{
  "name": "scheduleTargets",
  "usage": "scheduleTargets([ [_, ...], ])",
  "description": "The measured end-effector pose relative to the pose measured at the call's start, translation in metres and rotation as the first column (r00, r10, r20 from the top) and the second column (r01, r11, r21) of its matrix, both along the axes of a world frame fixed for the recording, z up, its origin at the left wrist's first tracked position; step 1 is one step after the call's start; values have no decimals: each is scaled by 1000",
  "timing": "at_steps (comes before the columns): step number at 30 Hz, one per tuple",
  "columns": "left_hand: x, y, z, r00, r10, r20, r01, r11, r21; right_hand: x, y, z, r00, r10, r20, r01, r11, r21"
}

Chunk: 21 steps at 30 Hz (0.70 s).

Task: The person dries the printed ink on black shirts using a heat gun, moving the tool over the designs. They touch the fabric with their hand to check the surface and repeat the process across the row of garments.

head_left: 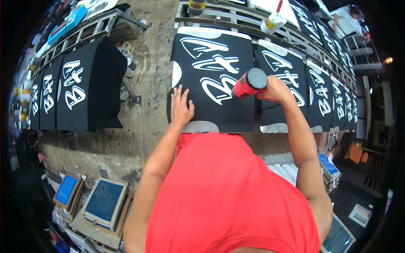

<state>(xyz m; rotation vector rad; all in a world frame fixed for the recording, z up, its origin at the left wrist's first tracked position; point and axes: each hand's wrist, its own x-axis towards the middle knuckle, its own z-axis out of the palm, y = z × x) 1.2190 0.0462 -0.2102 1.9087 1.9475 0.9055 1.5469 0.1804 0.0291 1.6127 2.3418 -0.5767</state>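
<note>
In front of me a black fabric panel with large white brush-style lettering lies flat over a board. My left hand rests on its left side, fingers stretched out and spread. Wrapped round the grip of a red heat gun with a dark round end cap is my right hand. The gun points down at the lower right of the white print, close above it; whether it touches cannot be made out. A dark cord hangs below my right hand.
More printed black panels run in a row to my right, and others hang at the left. A metal rail carries a white tub. Framed screens are stacked lower left. Another person is at the far upper right.
</note>
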Motion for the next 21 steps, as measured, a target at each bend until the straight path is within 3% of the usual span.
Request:
scheduleTargets([
  [1, 5, -8, 0, 1000, 14, -5, -14, 1000, -1, 3, 1, 4, 999, -21, 27, 23, 997, -68],
  [3, 16, -20, 1, 997, 73, -1, -73, 997, -18, 18, 1, 0, 1000, 11, -5, -12, 999, -39],
  [5, 26, -33, 1, 995, 103, -2, -103, 994, -29, 31, -4, -2, 999, 40, -8, -39, 993, 113],
  [9, 43, -50, -1, 982, 168, -88, -173, 984, -47, 67, 5, -9, 999, -10, -44, 8, 999, -43],
  [10, 47, -52, -2, 971, 199, -131, -209, 976, -66, 76, 2, -12, 997, 41, -71, -36, 997, 69],
  [13, 53, -58, -8, 943, 246, -224, -275, 955, -111, 98, 2, -17, 992, 90, -85, -80, 991, 111],
  [15, 54, -60, -15, 917, 248, -313, -297, 948, -117, 110, 2, -16, 992, 83, -90, -76, 994, 85],
  [21, 52, -58, -17, 923, 249, -294, -307, 936, -174, 133, 8, -34, 994, -5, -107, 8, 1000, 29],
])
